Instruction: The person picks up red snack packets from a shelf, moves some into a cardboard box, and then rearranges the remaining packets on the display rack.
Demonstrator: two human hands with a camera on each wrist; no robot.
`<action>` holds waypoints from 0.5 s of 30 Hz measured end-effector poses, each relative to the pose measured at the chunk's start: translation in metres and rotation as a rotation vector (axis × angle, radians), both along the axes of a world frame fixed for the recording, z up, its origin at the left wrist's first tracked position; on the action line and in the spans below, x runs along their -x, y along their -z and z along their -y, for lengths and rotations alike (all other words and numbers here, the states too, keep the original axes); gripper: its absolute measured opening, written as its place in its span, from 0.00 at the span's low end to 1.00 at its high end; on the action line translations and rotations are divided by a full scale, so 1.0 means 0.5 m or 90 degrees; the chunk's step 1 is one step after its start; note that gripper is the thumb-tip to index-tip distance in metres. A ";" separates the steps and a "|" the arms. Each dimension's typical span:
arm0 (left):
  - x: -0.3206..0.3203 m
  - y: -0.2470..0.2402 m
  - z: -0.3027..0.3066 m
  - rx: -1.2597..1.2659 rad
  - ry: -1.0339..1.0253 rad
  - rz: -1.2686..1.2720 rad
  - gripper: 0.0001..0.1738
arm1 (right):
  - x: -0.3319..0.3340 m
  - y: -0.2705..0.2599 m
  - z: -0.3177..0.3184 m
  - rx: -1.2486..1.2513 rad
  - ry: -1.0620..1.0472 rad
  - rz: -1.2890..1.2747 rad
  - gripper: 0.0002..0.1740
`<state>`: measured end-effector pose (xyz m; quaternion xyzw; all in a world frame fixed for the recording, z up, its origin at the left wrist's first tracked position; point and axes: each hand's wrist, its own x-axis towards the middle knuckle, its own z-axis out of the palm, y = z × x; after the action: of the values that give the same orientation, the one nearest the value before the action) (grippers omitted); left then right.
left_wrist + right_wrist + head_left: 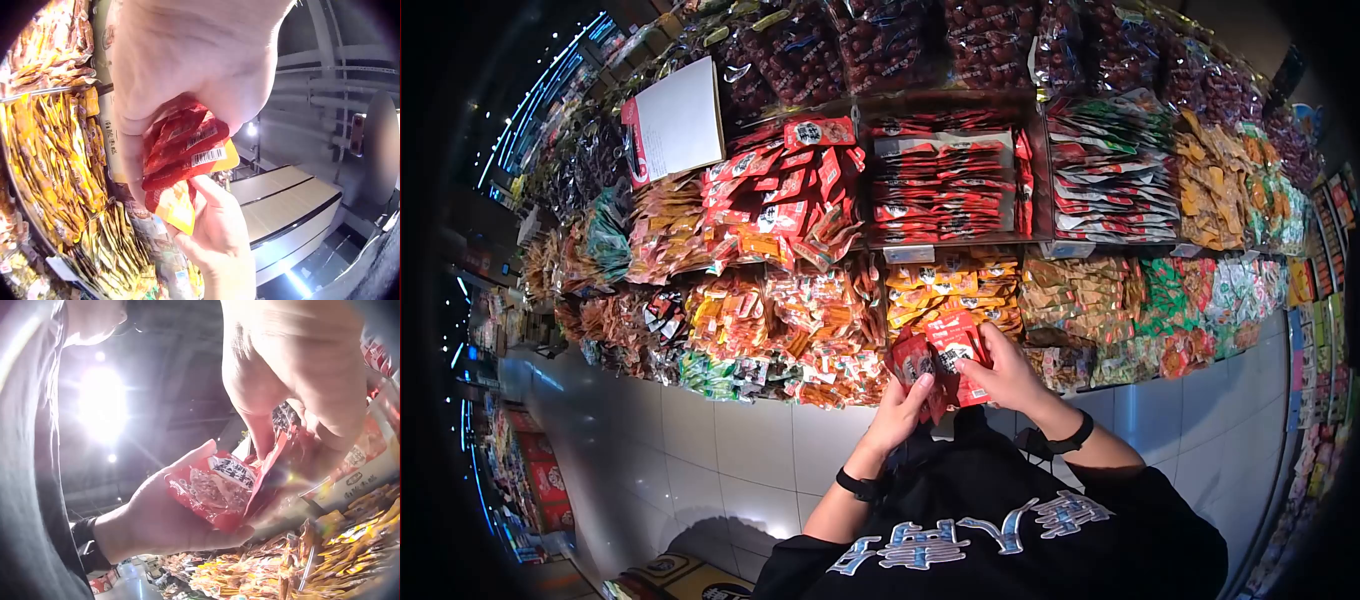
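Observation:
Both hands are together in front of the wearer's chest, at the near edge of the snack display. My left hand [897,408] grips dark-red snack packets [914,362] with its thumb across their face. In the left wrist view these red packets [199,144] overlap in a small stack, barcodes showing. My right hand [1012,378] holds a brighter red snack packet [956,345], its thumb on the front and fingers behind. In the right wrist view the left hand [159,515] cradles a red packet [219,490] with a clear window, and the right hand [294,369] pinches red wrapping beside it.
A tiered display of small packets spreads ahead. Red packets [945,185] fill a middle compartment, with yellow packets [935,290] below. A white board [677,122] stands at the left among them. Tiled floor [750,440] lies below, and another stocked shelf [1325,350] runs along the right.

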<state>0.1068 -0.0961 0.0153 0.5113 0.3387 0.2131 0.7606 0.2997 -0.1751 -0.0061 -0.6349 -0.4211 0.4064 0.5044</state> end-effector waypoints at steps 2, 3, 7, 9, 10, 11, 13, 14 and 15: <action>0.000 0.014 -0.004 0.063 -0.048 0.009 0.17 | -0.009 -0.018 -0.013 -0.026 -0.016 -0.130 0.22; 0.007 0.019 -0.011 0.094 -0.070 0.012 0.18 | -0.014 -0.032 -0.025 -0.039 -0.022 -0.195 0.21; 0.036 -0.033 -0.059 0.184 -0.006 0.175 0.21 | -0.100 -0.095 -0.115 -0.125 -0.007 -0.045 0.18; 0.064 -0.002 -0.084 0.143 0.016 0.158 0.23 | -0.119 -0.190 -0.180 -0.185 0.065 0.078 0.25; 0.074 -0.007 -0.093 0.147 0.014 0.161 0.24 | -0.134 -0.247 -0.210 -0.170 0.071 0.255 0.26; 0.084 -0.010 -0.105 0.150 0.012 0.164 0.24 | -0.155 -0.270 -0.249 -0.150 0.100 0.408 0.25; 0.116 0.000 -0.127 0.148 0.033 0.173 0.25 | -0.182 -0.308 -0.332 -0.192 0.124 0.568 0.21; 0.131 0.004 -0.139 0.148 0.039 0.168 0.25 | -0.190 -0.323 -0.372 -0.169 0.124 0.600 0.19; 0.144 0.007 -0.152 0.149 0.045 0.164 0.25 | -0.212 -0.306 -0.421 -0.168 0.133 0.653 0.18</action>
<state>0.0347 -0.0201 0.0116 0.3990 0.2429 0.2093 0.8591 0.4058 0.0353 0.1468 -0.7214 -0.5956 -0.0646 0.3475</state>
